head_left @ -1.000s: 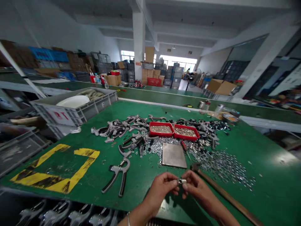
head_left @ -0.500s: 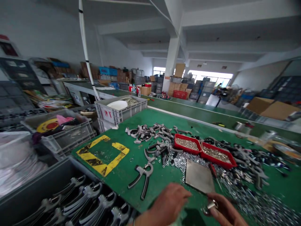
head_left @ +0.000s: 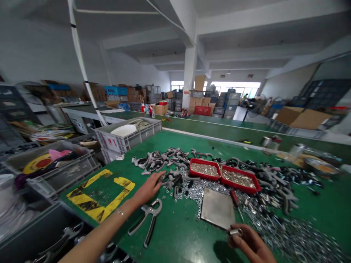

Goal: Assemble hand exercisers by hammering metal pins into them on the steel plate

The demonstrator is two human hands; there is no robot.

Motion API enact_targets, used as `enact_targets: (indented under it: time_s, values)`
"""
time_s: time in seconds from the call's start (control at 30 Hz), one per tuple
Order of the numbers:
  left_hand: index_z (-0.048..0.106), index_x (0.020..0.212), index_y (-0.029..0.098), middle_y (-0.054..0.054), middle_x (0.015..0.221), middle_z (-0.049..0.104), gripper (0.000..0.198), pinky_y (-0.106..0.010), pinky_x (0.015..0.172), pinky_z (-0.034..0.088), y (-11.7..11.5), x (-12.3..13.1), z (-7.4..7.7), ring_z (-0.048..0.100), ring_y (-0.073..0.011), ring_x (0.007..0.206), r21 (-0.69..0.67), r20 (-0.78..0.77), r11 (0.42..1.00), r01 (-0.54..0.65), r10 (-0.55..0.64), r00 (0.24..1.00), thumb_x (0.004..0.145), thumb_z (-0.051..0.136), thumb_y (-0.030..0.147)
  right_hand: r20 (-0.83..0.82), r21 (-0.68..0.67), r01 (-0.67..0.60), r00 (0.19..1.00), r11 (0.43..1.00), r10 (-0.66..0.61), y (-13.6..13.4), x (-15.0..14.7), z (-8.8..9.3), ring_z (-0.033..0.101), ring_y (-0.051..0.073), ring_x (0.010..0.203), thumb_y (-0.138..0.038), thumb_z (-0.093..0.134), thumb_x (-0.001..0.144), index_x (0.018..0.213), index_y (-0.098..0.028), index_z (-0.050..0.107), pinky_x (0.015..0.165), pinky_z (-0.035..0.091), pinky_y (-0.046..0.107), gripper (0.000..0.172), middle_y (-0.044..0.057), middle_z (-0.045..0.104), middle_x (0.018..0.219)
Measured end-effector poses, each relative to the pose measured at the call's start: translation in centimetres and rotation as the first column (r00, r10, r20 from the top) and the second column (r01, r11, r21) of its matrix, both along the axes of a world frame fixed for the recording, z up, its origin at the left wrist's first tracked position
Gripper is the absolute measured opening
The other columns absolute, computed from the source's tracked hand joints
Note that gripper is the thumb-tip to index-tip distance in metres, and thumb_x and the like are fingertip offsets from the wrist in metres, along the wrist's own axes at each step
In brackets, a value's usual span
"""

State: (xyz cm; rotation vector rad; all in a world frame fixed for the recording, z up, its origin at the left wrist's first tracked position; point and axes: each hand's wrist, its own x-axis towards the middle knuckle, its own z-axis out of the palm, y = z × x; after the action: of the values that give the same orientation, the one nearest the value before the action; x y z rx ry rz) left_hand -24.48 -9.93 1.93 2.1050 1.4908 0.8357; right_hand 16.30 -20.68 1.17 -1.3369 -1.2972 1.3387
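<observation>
Reaching across the green tabletop (head_left: 175, 237), past a gray hand gripper (head_left: 146, 219) lying below the wrist, the left hand (head_left: 148, 190) stretches its fingers (head_left: 161, 174) open, just beside a heap of gray grip handles (head_left: 172, 179). Farther right sit two red trays (head_left: 204, 160) of small metal parts, then a steel plate (head_left: 216, 208). Just off the plate's lower corner, the right hand (head_left: 251, 244) pinches a small metal spring (head_left: 236, 232) between its fingers, near scattered washers (head_left: 290, 233).
</observation>
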Motion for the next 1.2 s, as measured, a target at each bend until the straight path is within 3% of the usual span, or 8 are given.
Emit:
enact_targets:
  time_s: [0.07, 0.17, 0.33, 0.53, 0.77, 0.9, 1.03, 1.2]
  values:
    - [0.036, 0.137, 0.022, -0.006, 0.108, 0.059, 0.044, -0.037, 0.087, 0.049, -1.7, 3.8, 0.0, 0.060, -0.0201, 0.095, -0.160, 0.398, 0.987, 0.024, 0.043, 0.916, 0.096, 0.042, 0.037, -0.073, -0.013, 0.003, 0.997, 1.000, -0.004, 0.2, -0.1, -0.2, 0.070, 0.028, 0.085, -0.057, 0.071, 0.075, 0.099, -0.030, 0.065, 0.084, 0.054, 0.042, 0.037, 0.003, 0.073, 0.087]
    - [0.037, 0.128, 0.020, -0.002, 0.090, 0.060, 0.043, -0.033, 0.073, 0.052, -5.1, 11.2, -0.6, 0.063, -0.0174, 0.079, -0.373, 0.711, 0.848, 0.376, 0.001, 0.703, 0.093, 0.050, 0.043, -0.173, -0.024, 0.033, 0.984, 0.999, -0.037, 0.4, -0.4, -0.6, 0.069, 0.026, 0.089, -0.054, 0.072, 0.076, 0.102, -0.026, 0.061, 0.084, 0.054, 0.040, 0.039, 0.004, 0.072, 0.091]
    - [0.043, 0.109, 0.019, 0.003, 0.075, 0.056, 0.033, -0.023, 0.055, 0.045, -7.5, 21.0, -2.5, 0.055, -0.0103, 0.056, -0.451, 0.810, 0.692, 0.564, 0.053, 0.584, 0.090, 0.055, 0.042, -0.223, -0.031, 0.133, 0.965, 0.991, -0.136, 0.3, -0.3, -0.6, 0.069, 0.024, 0.087, -0.051, 0.073, 0.077, 0.102, -0.024, 0.061, 0.081, 0.053, 0.036, 0.039, 0.004, 0.071, 0.091]
    - [0.042, 0.103, 0.021, 0.006, 0.071, 0.050, 0.039, -0.019, 0.047, 0.042, -7.7, 24.8, -4.3, 0.042, -0.0054, 0.048, -0.434, 0.895, 0.638, 0.636, 0.230, 0.381, 0.086, 0.065, 0.046, -0.211, 0.028, 0.192, 0.960, 0.981, -0.182, 0.0, 0.5, -1.8, 0.065, 0.023, 0.094, -0.047, 0.070, 0.081, 0.100, -0.024, 0.064, 0.086, 0.048, 0.035, 0.031, 0.004, 0.069, 0.097]
    - [0.046, 0.126, 0.018, 0.004, 0.068, 0.060, 0.070, -0.014, 0.039, 0.033, -9.7, 26.1, -4.3, 0.042, -0.0024, 0.039, -0.547, 0.793, 0.409, 0.730, -0.025, 0.609, 0.073, 0.078, 0.051, -0.278, 0.005, 0.004, 0.960, 1.000, -0.002, -0.2, 2.2, -2.7, 0.060, 0.020, 0.082, -0.048, 0.066, 0.082, 0.090, -0.021, 0.065, 0.075, 0.047, 0.032, 0.028, 0.002, 0.064, 0.085]
    - [0.050, 0.092, 0.017, 0.006, 0.050, 0.054, 0.044, -0.015, 0.034, 0.020, -7.8, 25.5, -3.6, 0.028, -0.0017, 0.031, -0.555, 0.769, 0.543, 0.631, 0.046, 0.637, 0.082, 0.063, 0.057, 0.193, 0.140, -0.125, 0.976, 0.982, 0.097, 1.7, 5.1, -2.1, 0.061, 0.021, 0.084, -0.041, 0.054, 0.091, 0.091, -0.020, 0.064, 0.078, 0.048, 0.033, 0.024, 0.005, 0.064, 0.087]
    - [0.048, 0.089, 0.017, -0.003, 0.066, 0.068, 0.034, -0.016, 0.041, 0.030, -3.7, 24.2, -1.8, 0.041, -0.0050, 0.040, -0.479, 0.757, 0.775, 0.412, 0.127, 0.641, 0.092, 0.050, 0.051, 0.825, 0.164, -0.191, 0.564, 0.968, -0.028, 5.4, 9.1, -2.6, 0.060, 0.023, 0.092, -0.023, 0.045, 0.094, 0.086, -0.017, 0.065, 0.083, 0.046, 0.033, 0.023, 0.011, 0.064, 0.095]
    - [0.052, 0.100, 0.017, -0.005, 0.077, 0.072, 0.036, -0.019, 0.052, 0.041, -0.6, 24.2, -0.6, 0.055, -0.0096, 0.054, -0.525, 0.677, 0.775, 0.352, 0.130, 0.724, 0.089, 0.055, 0.051, 0.908, 0.095, -0.232, 0.419, 0.968, 0.011, 9.1, 10.2, -3.3, 0.061, 0.028, 0.092, -0.010, 0.062, 0.078, 0.079, -0.016, 0.067, 0.080, 0.046, 0.033, 0.008, 0.013, 0.067, 0.092]
